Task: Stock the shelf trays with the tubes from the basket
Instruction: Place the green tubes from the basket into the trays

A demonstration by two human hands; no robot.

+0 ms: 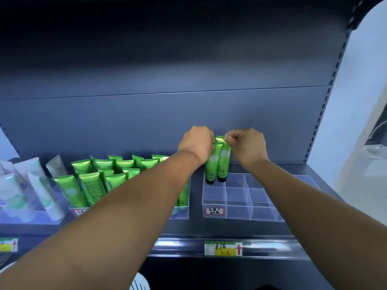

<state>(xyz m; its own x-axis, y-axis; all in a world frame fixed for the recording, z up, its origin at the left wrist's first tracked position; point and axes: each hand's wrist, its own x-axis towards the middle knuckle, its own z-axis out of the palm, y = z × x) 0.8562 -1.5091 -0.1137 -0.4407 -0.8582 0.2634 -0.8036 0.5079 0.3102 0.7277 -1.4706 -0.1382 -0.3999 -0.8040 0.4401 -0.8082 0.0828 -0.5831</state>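
1. Nearest the camera, at the bottom edge below the left forearm, a white slotted rim (pixel 139 282) shows in part; what it belongs to cannot be told.
2. Beyond it runs the dark shelf's front rail (pixel 188 246), carrying a green and yellow price tag (pixel 223 248) with a red arrow, below and nearer than both hands.
3. On the shelf, under the right forearm, sits a clear divided tray (pixel 238 204) with a small handwritten label (pixel 214 211) on its front left cell. Most of its compartments hold nothing.
4. Two green tubes (pixel 217 164) stand cap-down, side by side and touching, in the tray's back left corner, directly between the two hands. Whether they share one cell cannot be told.
5. The left hand (pixel 196 143) is curled around the top of the left tube, its fingers hidden behind the knuckles.
6. The right hand (pixel 247 146) is curled too, its fingertips pinching the crimped top of the right tube.
7. Left of the left hand, under that forearm, a second clear tray (pixel 181 214) is packed with more green tubes (pixel 94 185) standing crimp-up.
8. Further left again stand white tubes (pixel 31 181), blurred.
9. Behind everything rises the dark blue back panel (pixel 167 70).
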